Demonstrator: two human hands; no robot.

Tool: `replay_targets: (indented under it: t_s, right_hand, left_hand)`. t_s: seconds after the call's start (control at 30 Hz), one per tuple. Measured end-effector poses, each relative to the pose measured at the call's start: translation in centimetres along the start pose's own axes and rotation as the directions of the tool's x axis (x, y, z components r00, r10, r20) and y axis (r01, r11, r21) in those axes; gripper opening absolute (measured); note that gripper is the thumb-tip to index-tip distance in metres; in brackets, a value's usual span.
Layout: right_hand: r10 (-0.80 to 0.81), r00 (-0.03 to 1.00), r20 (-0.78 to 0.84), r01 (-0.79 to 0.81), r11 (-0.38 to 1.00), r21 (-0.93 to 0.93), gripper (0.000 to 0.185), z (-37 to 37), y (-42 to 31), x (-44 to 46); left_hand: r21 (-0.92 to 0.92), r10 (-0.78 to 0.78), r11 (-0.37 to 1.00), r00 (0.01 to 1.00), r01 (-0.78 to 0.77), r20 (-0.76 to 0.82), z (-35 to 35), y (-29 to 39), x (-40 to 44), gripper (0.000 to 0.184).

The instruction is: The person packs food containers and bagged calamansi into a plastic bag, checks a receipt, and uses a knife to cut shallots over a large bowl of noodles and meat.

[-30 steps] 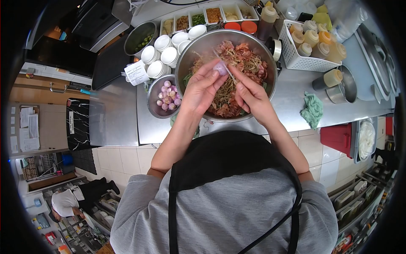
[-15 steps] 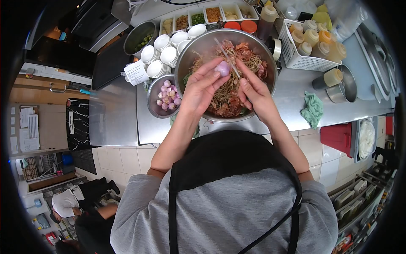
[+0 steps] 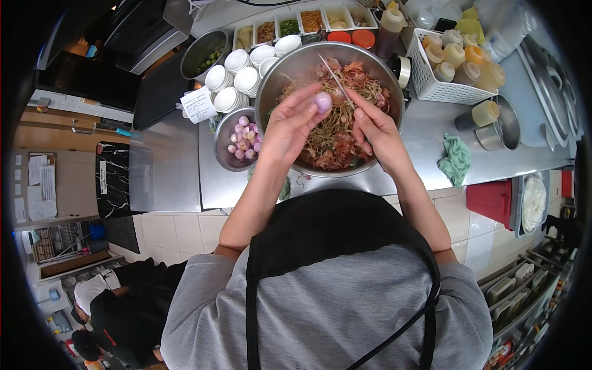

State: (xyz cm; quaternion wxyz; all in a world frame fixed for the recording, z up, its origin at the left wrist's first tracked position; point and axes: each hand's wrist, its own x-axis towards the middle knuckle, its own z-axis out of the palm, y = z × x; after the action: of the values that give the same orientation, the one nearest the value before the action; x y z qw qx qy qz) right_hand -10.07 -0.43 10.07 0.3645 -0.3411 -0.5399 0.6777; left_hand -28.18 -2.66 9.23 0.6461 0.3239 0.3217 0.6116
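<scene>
Between the fingertips of my left hand (image 3: 292, 126) is a peeled, pale purple shallot (image 3: 322, 103). My right hand (image 3: 377, 132) grips a knife (image 3: 336, 80) by its handle, the thin blade pointing up and to the left, apart from the shallot. Both hands are over a large metal bowl (image 3: 264, 80) that holds brown peel scraps (image 3: 333, 145) and reddish skins. To the left of my left hand, a smaller metal bowl (image 3: 219, 154) contains several peeled shallots (image 3: 245, 137).
Stacked white cups (image 3: 246, 80) and a metal pot (image 3: 191, 55) of green fruit stand at the back left. On the right are a white basket (image 3: 425, 89) of squeeze bottles, a green cloth (image 3: 455, 159) and metal containers. Two other people (image 3: 126, 320) are at lower left.
The knife blade has moved away from the shallot, and my right hand has shifted slightly down and right. At lower left, a person in black has come further into view.
</scene>
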Motion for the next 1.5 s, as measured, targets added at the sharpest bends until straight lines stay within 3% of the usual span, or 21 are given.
replay_targets:
  t_s: [0.13, 0.27, 0.33, 0.37, 0.43, 0.47, 0.53, 0.6, 0.67, 0.7, 0.77, 0.87, 0.93, 1.03, 1.13, 1.2, 1.3, 1.33, 1.43, 1.47, 1.5]
  right_hand:
    - [-0.005, 0.999, -0.042, 0.005, 1.000, -0.014, 0.038, -1.0, 0.6, 0.4]
    - [0.031, 0.995, -0.092, -0.043, 0.990, -0.132, 0.037, -2.5, 1.3, 0.4]
    - [0.010, 0.994, -0.106, -0.028, 0.985, -0.168, 0.037, -3.0, 2.1, 0.4]
    - [0.015, 0.992, -0.123, -0.036, 0.985, -0.171, 0.038, -3.2, 2.4, 0.4]
    - [0.022, 0.990, -0.136, -0.045, 0.984, -0.174, 0.038, -3.5, 2.6, 0.2]
    - [0.023, 0.988, -0.156, -0.049, 0.984, -0.168, 0.038, -3.4, 2.6, 0.1]
    - [0.024, 0.984, -0.174, -0.053, 0.985, -0.165, 0.038, -3.7, 2.9, 0.0]
    - [-0.003, 0.993, -0.115, -0.023, 0.973, -0.228, 0.037, -4.2, 3.2, 0.1]
    - [0.016, 0.995, -0.094, -0.039, 0.968, -0.249, 0.037, -4.2, 2.8, 0.0]
    - [0.047, 0.995, -0.092, -0.068, 0.967, -0.247, 0.037, -4.2, 2.6, -0.2]
    - [0.028, 0.996, -0.086, -0.049, 0.969, -0.241, 0.036, -4.3, 2.8, -0.4]
    - [0.023, 0.995, -0.100, -0.047, 0.970, -0.237, 0.035, -4.7, 2.6, -0.9]
    - [0.042, 0.992, -0.117, -0.069, 0.968, -0.243, 0.035, -5.0, 2.2, -1.5]
    - [0.065, 0.987, -0.147, -0.101, 0.963, -0.252, 0.035, -5.7, 1.7, -2.1]
    - [0.082, 0.985, -0.153, -0.120, 0.958, -0.261, 0.036, -6.3, 1.4, -2.4]
    - [0.060, 0.984, -0.168, -0.101, 0.963, -0.251, 0.037, -6.3, 1.3, -2.4]
    - [0.059, 0.987, -0.149, -0.096, 0.962, -0.256, 0.037, -6.4, 1.2, -2.2]
    - [0.060, 0.987, -0.148, -0.097, 0.962, -0.256, 0.037, -6.3, 1.1, -2.2]
    - [0.040, 0.990, -0.137, -0.079, 0.955, -0.285, 0.037, -5.9, 1.1, -2.0]
    - [0.028, 0.990, -0.139, -0.067, 0.957, -0.284, 0.037, -5.9, 1.1, -2.0]
    - [0.017, 0.989, -0.144, -0.058, 0.958, -0.281, 0.036, -6.0, 1.1, -2.1]
  left_hand:
    - [-0.029, 0.000, 1.000, 1.000, 0.000, 0.018, -1.1, 0.9, -0.2, 0.038]
    - [0.054, 0.103, 0.994, 0.983, -0.095, -0.153, -4.6, 3.7, -1.6, 0.035]
    - [0.408, 0.213, 0.911, 0.910, -0.055, -0.355, -7.6, 4.9, -2.6, 0.036]
    - [0.407, 0.214, 0.912, 0.910, -0.055, -0.356, -8.9, 5.3, -2.9, 0.036]
    - [0.844, 0.322, 0.484, 0.849, 0.232, -0.419, -10.3, 5.8, -3.5, 0.042]
    - [0.842, 0.323, 0.485, 0.847, 0.236, -0.423, -10.2, 5.5, -3.5, 0.042]
    - [0.997, 0.444, -0.035, 0.895, 0.066, -0.044, -8.7, 3.9, -2.7, 0.055]
    - [0.989, 0.282, -0.112, 0.951, -0.100, 0.128, -4.6, 2.0, -1.7, 0.061]
    - [0.902, 0.101, -0.332, 0.940, -0.278, 0.327, -1.8, -0.6, -1.0, 0.062]
    - [0.904, 0.105, -0.328, 0.940, -0.275, 0.324, -1.3, -1.8, -0.4, 0.062]
    - [0.809, -0.057, -0.545, 0.972, -0.221, 0.227, -2.3, -3.9, 1.8, 0.052]
    - [0.860, 0.058, -0.463, 0.961, -0.215, 0.272, -6.7, -4.7, 7.2, 0.040]
    - [0.945, 0.104, -0.297, 0.979, -0.138, 0.176, -8.0, -3.5, 9.9, 0.051]
    - [0.955, 0.014, -0.285, 0.997, 0.075, -0.074, -3.6, 1.5, 10.9, 0.043]
    - [0.996, 0.127, -0.083, 0.991, -0.042, 0.052, -4.8, 3.3, 12.0, 0.045]
    - [0.984, 0.138, -0.112, 0.978, -0.140, 0.155, -5.2, 4.1, 12.4, 0.046]
    - [0.997, -0.149, 0.037, 0.986, -0.072, 0.076, -4.3, 5.4, 12.8, 0.050]
    - [0.997, -0.148, 0.037, 0.986, -0.071, 0.076, -4.4, 5.3, 12.7, 0.050]
    - [0.919, -0.076, -0.374, 0.992, -0.123, 0.102, -4.0, 3.7, 11.4, 0.059]
    - [0.918, -0.079, -0.374, 0.991, -0.130, 0.109, -3.1, 3.1, 10.3, 0.059]
    - [0.857, 0.019, -0.452, 0.958, -0.247, 0.286, -2.1, 2.6, 9.4, 0.056]
